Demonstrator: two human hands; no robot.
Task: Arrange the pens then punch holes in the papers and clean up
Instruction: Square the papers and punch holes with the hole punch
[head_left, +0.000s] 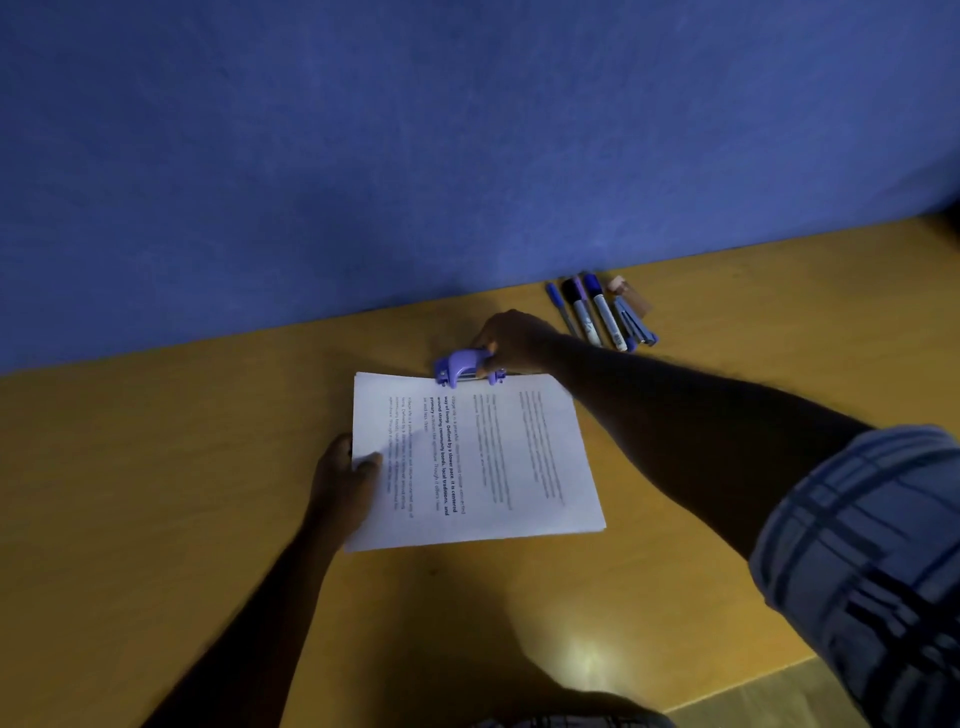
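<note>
A stack of printed white papers (498, 462) lies on the yellow-brown table (156, 467). A purple hole punch (462, 366) sits at the papers' far edge, with that edge under it. My right hand (511, 338) is shut on the punch from behind. My left hand (345, 478) grips the papers' left edge, thumb on top. Several pens and markers (592, 314) lie side by side near the blue wall, right of the punch.
A small blue-grey stapler (634, 325) lies beside the markers, with a small tan object (631, 296) behind it. The blue wall (415, 156) runs along the table's far edge. The table's front edge shows at the lower right.
</note>
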